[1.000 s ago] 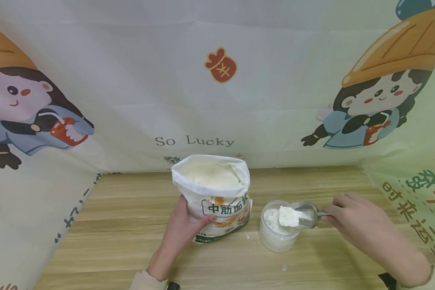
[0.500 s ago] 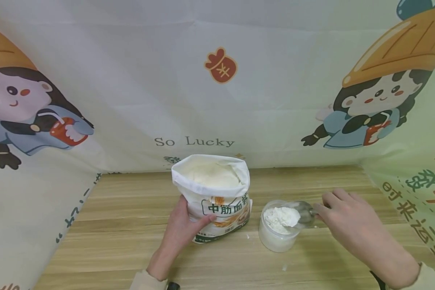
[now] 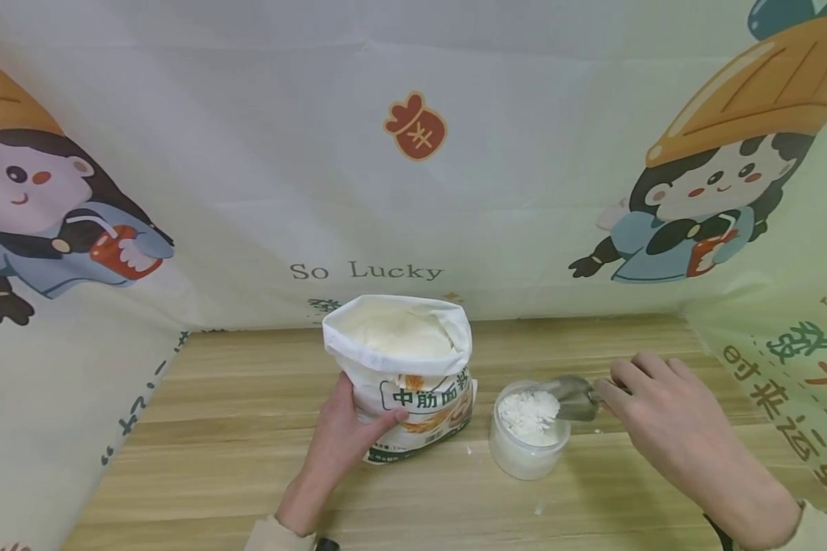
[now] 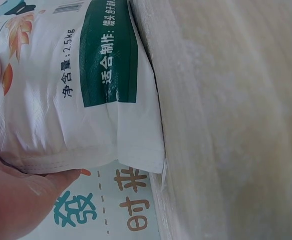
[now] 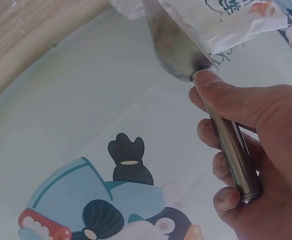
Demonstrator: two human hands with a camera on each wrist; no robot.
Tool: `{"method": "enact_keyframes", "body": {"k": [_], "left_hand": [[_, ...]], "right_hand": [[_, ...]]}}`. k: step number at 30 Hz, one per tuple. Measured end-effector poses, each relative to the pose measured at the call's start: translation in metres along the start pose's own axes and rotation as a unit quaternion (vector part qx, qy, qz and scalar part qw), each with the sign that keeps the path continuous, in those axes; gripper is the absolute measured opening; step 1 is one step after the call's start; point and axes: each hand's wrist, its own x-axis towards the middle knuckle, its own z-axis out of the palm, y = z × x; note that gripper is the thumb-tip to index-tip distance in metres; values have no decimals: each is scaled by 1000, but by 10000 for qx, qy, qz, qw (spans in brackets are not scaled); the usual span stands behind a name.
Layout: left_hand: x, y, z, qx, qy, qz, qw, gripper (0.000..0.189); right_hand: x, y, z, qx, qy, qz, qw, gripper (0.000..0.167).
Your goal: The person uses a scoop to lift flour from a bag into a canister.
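An open white flour bag (image 3: pixel 427 421) stands upright on the table, its top rolled out and pale flour visible inside. My left hand (image 3: pixel 344 428) grips its left side, thumb across the printed front; the left wrist view shows the bag's lower part (image 4: pixel 105 125) beside that hand. To the right stands a clear round jar (image 3: pixel 524 459) with white flour (image 3: pixel 529 415) heaped in it. My right hand (image 3: pixel 668 421) holds a metal scoop (image 3: pixel 577 398), tilted, its front over the jar's right rim. In the right wrist view, fingers wrap the scoop's handle (image 5: pixel 231 150).
The wood-grain table (image 3: pixel 248 413) carries small flour specks near the jar. A printed cloth backdrop (image 3: pixel 248 153) rises behind it and along both sides.
The scoop has tipped, and its flour has dropped onto the heap in the jar. My right hand has shifted slightly left and turned. The left hand keeps hold of the bag.
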Motion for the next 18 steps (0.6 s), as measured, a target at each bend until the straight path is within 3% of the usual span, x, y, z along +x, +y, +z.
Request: {"method": "enact_keyframes", "body": {"k": [13,15,16,18], "left_hand": [[0,-2,-1,-51,-22,119,9999,86],[-1,-1,-1,-72,-28,122,9999,86],[-1,-1,-1,-69,-24,125,9999,86],[-1,-1,-1,-64,-19,135,9999,86]], "right_hand": [[-4,5,-2,180,112,273,9994,19],[-7,8,1,238,202,329,9990,17],[-8,10,3,262,265,365,9986,8],[-10,12,6,303,389,436,9978,27]]}}
